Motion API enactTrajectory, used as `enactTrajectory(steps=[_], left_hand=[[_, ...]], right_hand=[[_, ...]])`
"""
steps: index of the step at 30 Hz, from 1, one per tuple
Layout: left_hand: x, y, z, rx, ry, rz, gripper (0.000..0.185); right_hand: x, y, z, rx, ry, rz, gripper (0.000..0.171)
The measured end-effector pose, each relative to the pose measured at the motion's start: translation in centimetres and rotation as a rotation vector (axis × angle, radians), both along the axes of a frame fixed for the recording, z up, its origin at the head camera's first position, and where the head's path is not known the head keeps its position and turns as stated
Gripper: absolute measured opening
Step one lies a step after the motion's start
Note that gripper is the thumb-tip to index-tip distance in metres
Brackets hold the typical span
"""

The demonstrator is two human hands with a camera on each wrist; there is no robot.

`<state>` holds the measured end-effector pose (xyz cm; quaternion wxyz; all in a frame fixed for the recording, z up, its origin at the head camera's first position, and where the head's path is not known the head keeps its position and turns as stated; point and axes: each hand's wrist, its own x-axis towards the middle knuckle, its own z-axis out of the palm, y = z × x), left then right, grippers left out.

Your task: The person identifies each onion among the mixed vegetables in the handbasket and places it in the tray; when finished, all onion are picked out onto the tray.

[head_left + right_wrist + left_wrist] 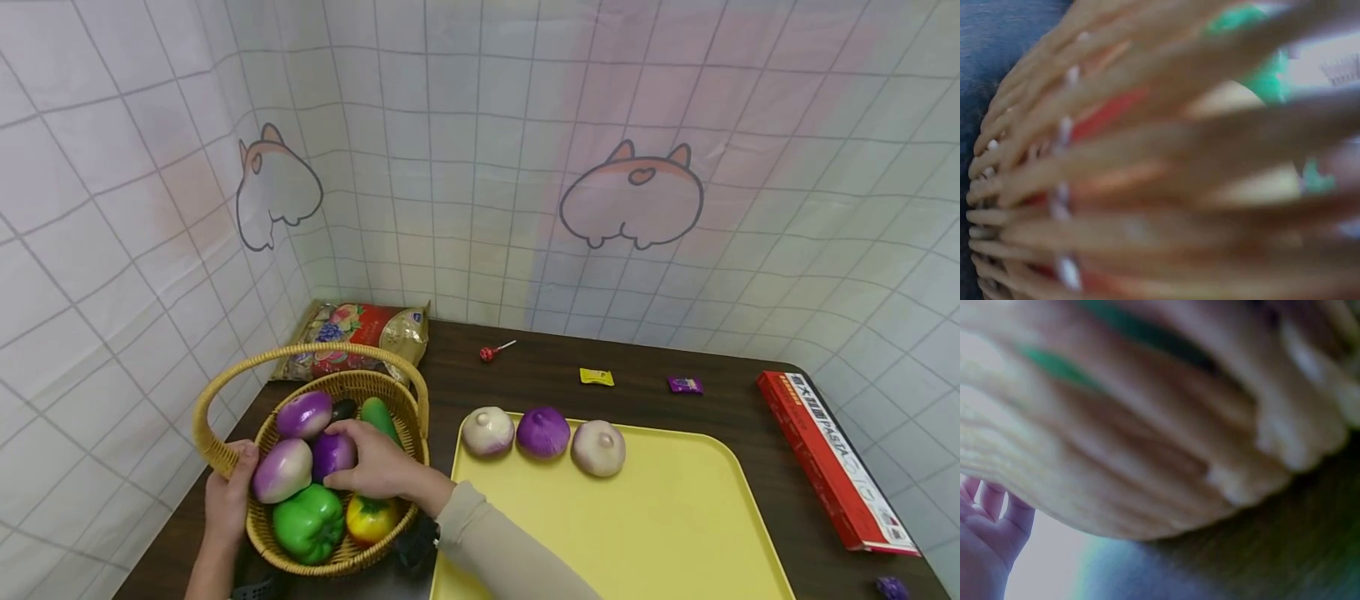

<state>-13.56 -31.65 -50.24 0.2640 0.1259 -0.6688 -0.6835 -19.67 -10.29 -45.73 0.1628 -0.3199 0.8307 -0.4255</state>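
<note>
A woven wicker basket [337, 570] with a tall arched handle stands at the left of the table. My left hand [227, 492] holds it at the left, by the foot of the handle; in the left wrist view that hand [988, 528] lies against the weave. Inside the basket my right hand [386, 467] grips a round purple turnip [333, 455] between thumb and fingers. Around it lie two purple-and-white turnips [282, 471], a green bell pepper [308, 523], a yellow-orange pepper-like vegetable [371, 518], a green cucumber-like piece [379, 417] and a small dark one [344, 409].
A yellow tray [637, 517] is right of the basket, with three turnip-like vegetables [543, 432] along its far edge. Behind are a snack bag [352, 333], a lollipop [489, 353], a yellow packet [596, 377] and a purple one [685, 385]. A red pasta box [832, 467] lies far right.
</note>
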Motion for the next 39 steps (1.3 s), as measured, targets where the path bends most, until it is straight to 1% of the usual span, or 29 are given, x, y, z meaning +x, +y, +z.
enactTrajectory(steps=[2,4,7,9,11,13,15,17,21,23,25,27,31,33,37,39], left_hand=[[0.0,0.0,0.0,0.002,-0.001,0.003,0.012],[0.1,0.0,0.0,0.001,0.007,0.001,0.007],[0.1,0.0,0.0,0.003,0.016,-0.001,0.011],[0.0,0.0,0.0,0.004,0.023,-0.001,0.012],[0.0,0.0,0.0,0.009,0.024,0.002,0.007],[0.1,0.0,0.1,0.012,0.029,-0.001,0.010],[0.1,0.0,0.1,0.004,0.033,-0.004,0.013],[0.1,0.0,0.1,-0.003,0.040,-0.008,0.014],[0.2,-0.1,0.0,-0.027,0.041,-0.011,0.006],[0.1,-0.1,-0.1,-0.030,0.038,-0.014,0.010],[0.1,0.0,-0.1,-0.029,0.038,-0.013,0.012],[0.0,0.1,-0.1,-0.028,0.043,-0.011,0.008],[0.0,0.1,-0.1,-0.031,0.053,-0.002,0.007],[0.0,0.1,-0.1,-0.031,0.057,-0.003,0.007],[0.0,0.0,0.0,-0.038,0.043,0.005,0.011],[0.1,0.0,-0.1,-0.045,0.031,0.012,0.009]], right_hand=[[0.2,-0.3,0.0,-0.010,0.007,-0.019,0.054],[0.3,-0.6,-0.1,-0.015,0.008,-0.033,0.049],[0.4,-0.8,-0.2,-0.012,0.016,-0.052,0.047],[0.4,-0.8,-0.3,-0.005,0.024,-0.056,0.049],[0.3,-0.9,-0.4,0.006,0.045,-0.049,0.054],[0.3,-0.9,-0.4,0.015,0.053,-0.037,0.061],[0.4,-0.8,-0.4,0.028,0.062,-0.030,0.063],[0.4,-0.8,-0.4,0.029,0.049,-0.046,0.058],[0.6,-0.7,-0.3,-0.006,0.034,-0.115,0.043],[0.6,-0.7,-0.2,-0.043,0.025,-0.140,0.041],[0.7,-0.5,-0.1,-0.078,0.018,-0.149,0.043],[0.7,-0.2,0.1,-0.102,0.013,-0.146,0.048],[1.1,0.7,0.5,-0.132,0.032,-0.111,0.063],[1.4,1.3,0.6,-0.153,0.056,-0.100,0.068],[2.4,2.6,0.9,-0.227,0.062,-0.100,0.069],[3.0,3.3,1.0,-0.261,0.068,-0.105,0.069]])
